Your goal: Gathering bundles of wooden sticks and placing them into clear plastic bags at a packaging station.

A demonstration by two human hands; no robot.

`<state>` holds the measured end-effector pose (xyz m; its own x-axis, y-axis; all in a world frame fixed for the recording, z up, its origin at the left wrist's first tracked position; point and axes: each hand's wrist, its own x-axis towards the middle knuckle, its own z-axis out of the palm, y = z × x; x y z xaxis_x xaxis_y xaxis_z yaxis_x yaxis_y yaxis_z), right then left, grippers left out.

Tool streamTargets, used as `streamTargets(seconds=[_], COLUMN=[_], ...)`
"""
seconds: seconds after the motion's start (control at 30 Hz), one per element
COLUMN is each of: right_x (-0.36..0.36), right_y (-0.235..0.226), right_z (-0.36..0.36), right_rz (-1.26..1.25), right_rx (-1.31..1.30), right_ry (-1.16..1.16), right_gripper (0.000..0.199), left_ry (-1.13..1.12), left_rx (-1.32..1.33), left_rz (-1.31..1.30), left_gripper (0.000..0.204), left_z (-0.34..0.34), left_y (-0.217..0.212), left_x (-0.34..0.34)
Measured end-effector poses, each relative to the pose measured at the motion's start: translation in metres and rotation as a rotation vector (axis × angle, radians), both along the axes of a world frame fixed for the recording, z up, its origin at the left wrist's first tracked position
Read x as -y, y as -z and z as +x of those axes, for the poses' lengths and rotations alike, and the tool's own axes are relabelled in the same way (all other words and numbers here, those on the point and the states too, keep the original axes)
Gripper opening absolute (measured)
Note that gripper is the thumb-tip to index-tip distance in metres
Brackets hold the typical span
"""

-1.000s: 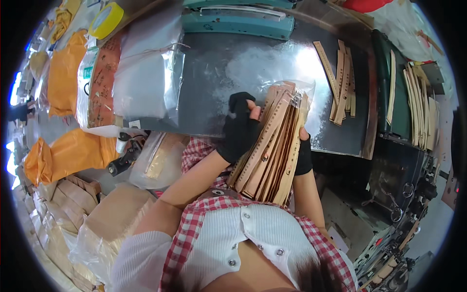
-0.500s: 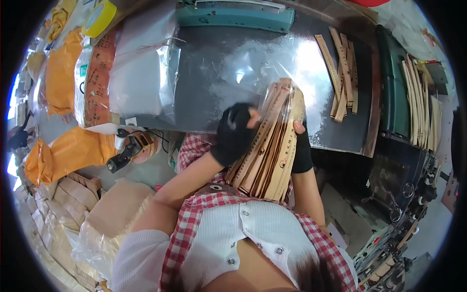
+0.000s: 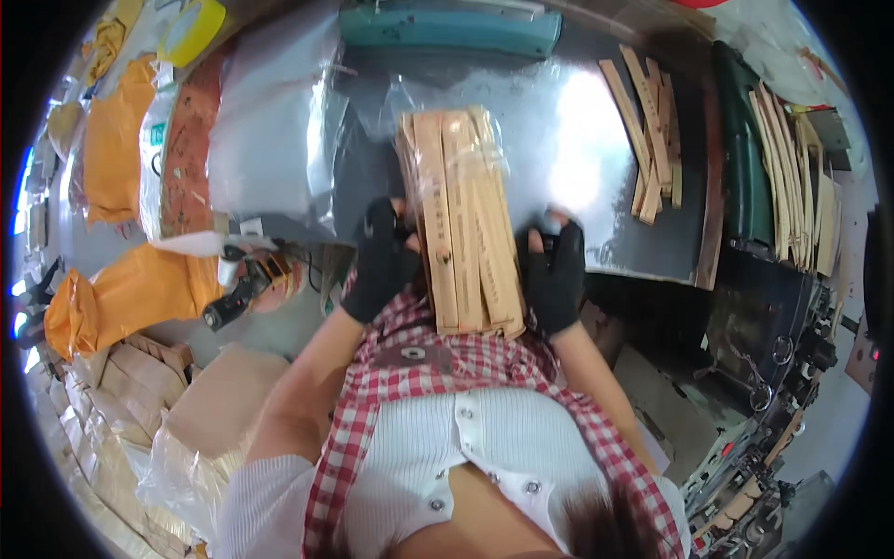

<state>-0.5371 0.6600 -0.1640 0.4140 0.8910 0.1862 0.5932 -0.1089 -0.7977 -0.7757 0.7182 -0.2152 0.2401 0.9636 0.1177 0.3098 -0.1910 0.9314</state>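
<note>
A flat bundle of wooden rulers (image 3: 463, 224) lies in front of me, its far end inside a clear plastic bag (image 3: 400, 98). The far part rests over the dark tabletop, and the near end reaches past the table edge above my lap. My left hand (image 3: 380, 261), in a black fingerless glove, is beside the bundle's left side, thumb and fingertip apart; whether it touches is unclear. On the other side my right hand (image 3: 556, 270), gloved alike, is open with its thumb raised, close to the bundle's right edge and not gripping it.
Several loose wooden rulers (image 3: 649, 130) lie on the table's right. Clear plastic bags (image 3: 270, 140) cover its left, near yellow tape (image 3: 191, 33). A teal metal piece (image 3: 447, 35) stands at the back. More wooden strips (image 3: 787, 177) stand right of a green case (image 3: 745, 149).
The bundle has swung from tilted and fanned to flatter and straighter, shifting left. My right hand has let go of it and opened; my left hand has drawn back to its left side.
</note>
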Motion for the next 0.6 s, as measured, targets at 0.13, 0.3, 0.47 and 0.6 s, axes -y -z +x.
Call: streamTargets(seconds=[0.13, 0.3, 0.47, 0.6], right_x=[-0.075, -0.017, 0.124, 0.02], right_y=[0.01, 0.034, 0.023, -0.077], right_z=[-0.009, -0.007, 0.013, 0.021], right_rz=[-0.066, -0.082, -0.205, 0.039], right_rx=[-0.124, 0.16, 0.25, 0.521], right_ry=[-0.143, -0.315, -0.624, -0.493], right_gripper=[0.036, 0.018, 0.025, 0.021], left_ry=[-0.058, 0.136, 0.595, 0.275], left_rx=[-0.227, -0.607, -0.635, -0.637], left_rz=[0.271, 0.004, 0.326, 0.471], left_gripper=[0.026, 0.024, 0.025, 0.017], left_z=[0.027, -0.006, -0.064, -0.01], left_y=[-0.048, -0.053, -0.029, -0.127], left_x=[-0.036, 0.004, 0.102, 0.016])
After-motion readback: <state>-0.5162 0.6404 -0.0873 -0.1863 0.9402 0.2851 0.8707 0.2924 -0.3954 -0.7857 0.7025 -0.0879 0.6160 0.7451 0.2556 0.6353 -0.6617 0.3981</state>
